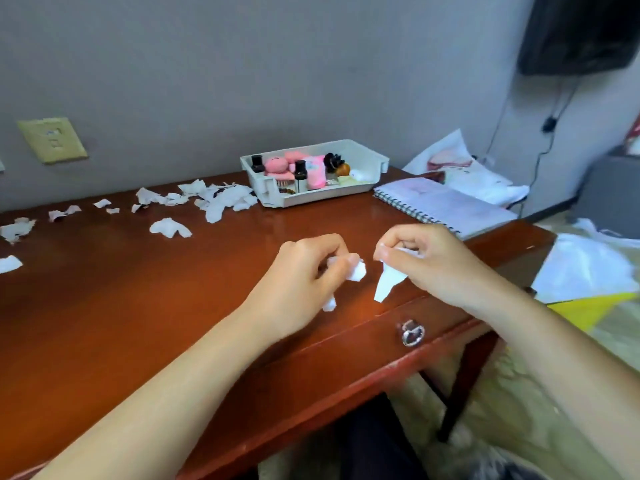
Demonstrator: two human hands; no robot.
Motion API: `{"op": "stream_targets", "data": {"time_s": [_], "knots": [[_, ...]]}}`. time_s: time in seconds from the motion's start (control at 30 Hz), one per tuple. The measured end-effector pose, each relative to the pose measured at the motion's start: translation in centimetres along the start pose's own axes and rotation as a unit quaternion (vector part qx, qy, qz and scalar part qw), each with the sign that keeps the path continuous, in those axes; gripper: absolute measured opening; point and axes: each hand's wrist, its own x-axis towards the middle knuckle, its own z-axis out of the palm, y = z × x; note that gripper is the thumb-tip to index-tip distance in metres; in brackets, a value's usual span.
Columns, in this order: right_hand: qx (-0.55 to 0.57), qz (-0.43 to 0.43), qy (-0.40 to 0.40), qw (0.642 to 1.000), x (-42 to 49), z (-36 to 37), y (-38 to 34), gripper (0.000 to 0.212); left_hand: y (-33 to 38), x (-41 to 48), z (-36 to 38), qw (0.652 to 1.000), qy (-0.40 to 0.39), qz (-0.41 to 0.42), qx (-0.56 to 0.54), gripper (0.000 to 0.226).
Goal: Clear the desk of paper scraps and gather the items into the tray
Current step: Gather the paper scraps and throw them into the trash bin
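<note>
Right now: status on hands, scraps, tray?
Left hand grips crumpled scrap; right hand grips flat scrap. Loose scraps on desk, left of tray. Notebook right of tray.

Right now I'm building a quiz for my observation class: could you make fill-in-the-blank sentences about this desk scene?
The left hand and right hand each pinch white ____.
The loose scraps lie on the desk to the ____ of the tray.
The spiral notebook lies to the tray's ____.
Missing words: paper; left; right.
</note>
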Motion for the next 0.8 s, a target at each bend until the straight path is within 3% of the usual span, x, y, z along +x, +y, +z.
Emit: {"op": "stream_targets", "data": {"time_s": [0.13,0.33,0.63,0.8], "knots": [[-0.045,0.033,0.053,0.997,-4.2,-3.8,4.1,0.018,2.7,2.1,5.6,0.995,-0.060,0.075,-0.022,0.029],[-0.067,0.107,0.101,0.987,-10.6,-7.7,9.6,0.018,5.3,3.5,14.2,0.981,-0.146,0.094,-0.086,0.027],[-0.027,0.237,0.100,0.966,-18.3,-8.4,19.1,0.019,4.2,1.7,27.4,0.954,-0.247,-0.008,-0.168,0.037],[-0.018,0.313,0.101,0.944,-21.8,-6.5,24.7,0.027,2.7,-0.8,34.9,0.924,-0.299,-0.133,-0.199,0.038]]}}
